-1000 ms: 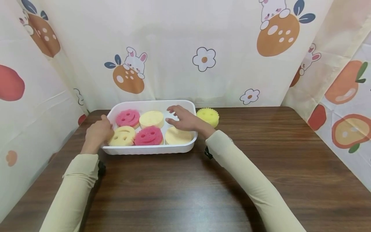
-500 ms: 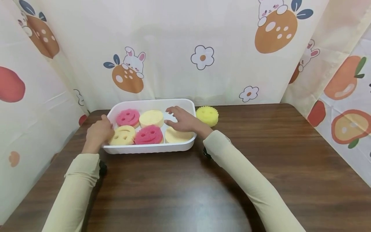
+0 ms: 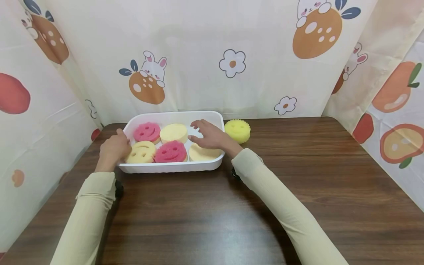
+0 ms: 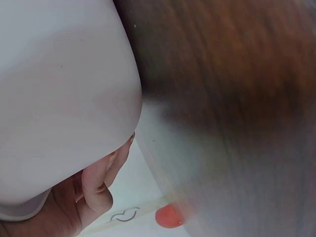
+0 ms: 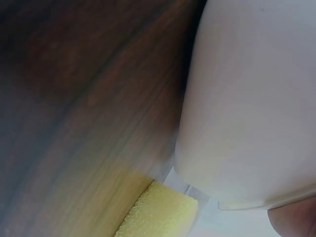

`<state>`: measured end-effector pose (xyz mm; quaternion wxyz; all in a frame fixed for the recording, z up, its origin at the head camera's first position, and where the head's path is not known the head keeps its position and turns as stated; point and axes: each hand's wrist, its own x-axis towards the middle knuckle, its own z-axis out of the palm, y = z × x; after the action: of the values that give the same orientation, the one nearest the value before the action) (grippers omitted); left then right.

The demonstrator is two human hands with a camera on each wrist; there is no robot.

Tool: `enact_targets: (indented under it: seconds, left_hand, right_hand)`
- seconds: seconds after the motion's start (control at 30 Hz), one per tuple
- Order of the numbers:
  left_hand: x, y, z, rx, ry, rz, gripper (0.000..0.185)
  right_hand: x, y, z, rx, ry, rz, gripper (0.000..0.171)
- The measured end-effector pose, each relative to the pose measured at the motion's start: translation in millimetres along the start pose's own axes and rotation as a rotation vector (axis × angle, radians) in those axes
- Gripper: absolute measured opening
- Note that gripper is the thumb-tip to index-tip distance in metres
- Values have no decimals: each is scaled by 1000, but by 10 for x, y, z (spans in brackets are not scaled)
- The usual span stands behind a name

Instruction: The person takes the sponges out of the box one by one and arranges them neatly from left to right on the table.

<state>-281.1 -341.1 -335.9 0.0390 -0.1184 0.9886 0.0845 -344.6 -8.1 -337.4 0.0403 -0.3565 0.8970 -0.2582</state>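
A white tray on the brown table holds two pink smiley sponges, a pale yellow smiley sponge and two plain pale yellow rounds. My left hand grips the tray's left rim, and its fingers curl against the tray wall. My right hand lies with spread fingers over the tray's right part, above the near pale round. A bright yellow smiley sponge sits on the table just right of the tray, and its edge shows beside the tray wall.
The brown wooden table stretches bare to the right and front. Printed curtain walls close in the back and both sides.
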Motion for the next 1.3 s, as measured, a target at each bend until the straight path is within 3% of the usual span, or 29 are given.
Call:
enact_targets:
  seconds: [0.6,1.3]
  left_hand:
    - [17,-10,-18,3,10,2,56]
    - [-4,-3,5,-12,11,-10,53]
  right_hand:
    - [19,-38,-6,-87,-143,25,67]
    - [43,-48,7,-228,-259,21,56]
